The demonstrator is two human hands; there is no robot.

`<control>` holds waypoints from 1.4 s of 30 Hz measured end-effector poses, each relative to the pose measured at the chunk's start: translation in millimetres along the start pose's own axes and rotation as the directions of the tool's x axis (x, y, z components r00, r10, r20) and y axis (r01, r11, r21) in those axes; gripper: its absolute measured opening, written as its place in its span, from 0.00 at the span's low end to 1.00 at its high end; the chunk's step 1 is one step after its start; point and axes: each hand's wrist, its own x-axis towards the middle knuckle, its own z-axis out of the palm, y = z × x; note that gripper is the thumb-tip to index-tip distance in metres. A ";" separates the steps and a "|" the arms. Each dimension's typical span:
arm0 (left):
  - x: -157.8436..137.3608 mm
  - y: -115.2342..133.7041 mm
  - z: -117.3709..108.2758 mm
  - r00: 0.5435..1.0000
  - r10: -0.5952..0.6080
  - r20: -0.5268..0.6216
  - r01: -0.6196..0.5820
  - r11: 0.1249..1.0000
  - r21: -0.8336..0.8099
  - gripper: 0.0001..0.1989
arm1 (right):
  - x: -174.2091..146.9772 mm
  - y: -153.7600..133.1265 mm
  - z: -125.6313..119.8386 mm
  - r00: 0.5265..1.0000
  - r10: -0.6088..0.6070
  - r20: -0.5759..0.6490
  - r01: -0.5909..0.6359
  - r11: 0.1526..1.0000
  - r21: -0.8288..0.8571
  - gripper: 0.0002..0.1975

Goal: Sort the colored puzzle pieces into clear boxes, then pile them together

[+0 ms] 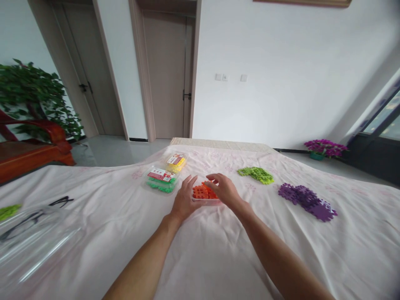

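A small clear plastic box (208, 202) holding orange interlocking plastic pieces (200, 191) rests on the cloth in front of me. My left hand (184, 196) curls round the box's left side, its thumb along the front edge. My right hand (227, 190) reaches over the right side, with bent fingers and thumb closed around an orange piece at the top of the pile. The right hand's fingers partly cover that piece. Just left of the hands lie a labelled clear box of green pieces (160, 186) and, behind it, another box with yellow pieces (177, 166).
A pale cloth (218, 250) covers the surface. Lime-green pieces (256, 174) and a purple pile (308, 201) lie to the right. Clear plastic packaging (34, 246), dark-framed glasses (61, 201) and more lime pieces (9, 211) are at the left. A wooden chair (40, 141) stands beyond.
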 end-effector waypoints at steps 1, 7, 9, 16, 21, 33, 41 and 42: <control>0.0 2.6 -2.1 1.000 0.013 -0.003 -0.013 0.999 0.040 0.44 | 1.2 10.7 -4.2 0.998 0.031 -0.059 -0.032 0.999 -0.010 0.15; 0.3 11.2 -6.5 0.989 0.149 0.015 -0.150 0.977 0.150 0.21 | -5.9 84.0 -21.7 0.978 0.179 -0.103 -0.200 0.944 -0.261 0.20; 0.8 9.4 -4.7 0.990 0.143 0.019 -0.144 0.977 0.155 0.19 | -12.6 100.6 -19.5 0.983 0.184 -0.003 -0.175 0.927 -0.332 0.21; 0.2 3.3 -2.7 0.989 0.139 0.047 -0.145 0.975 0.167 0.19 | -20.5 116.5 -11.5 0.983 0.182 0.028 -0.146 0.865 -0.481 0.13; 0.6 3.9 -3.6 0.988 0.146 0.051 -0.152 0.975 0.164 0.20 | -22.2 118.0 -9.2 0.991 0.134 0.008 -0.112 0.859 -0.500 0.14; -0.3 6.3 -5.0 0.993 0.109 0.036 -0.112 0.989 0.096 0.27 | -26.8 136.2 -2.5 0.907 0.395 -0.144 -0.419 0.814 -0.402 0.30; -2.2 6.8 -7.0 0.993 0.095 0.069 -0.098 0.994 0.039 0.29 | -23.1 146.7 -7.2 0.883 0.439 -0.168 -0.468 0.853 -0.232 0.31; -2.2 6.5 -6.7 0.993 0.094 0.072 -0.097 0.995 0.037 0.28 | -22.9 148.9 -7.0 0.883 0.433 -0.178 -0.462 0.870 -0.174 0.30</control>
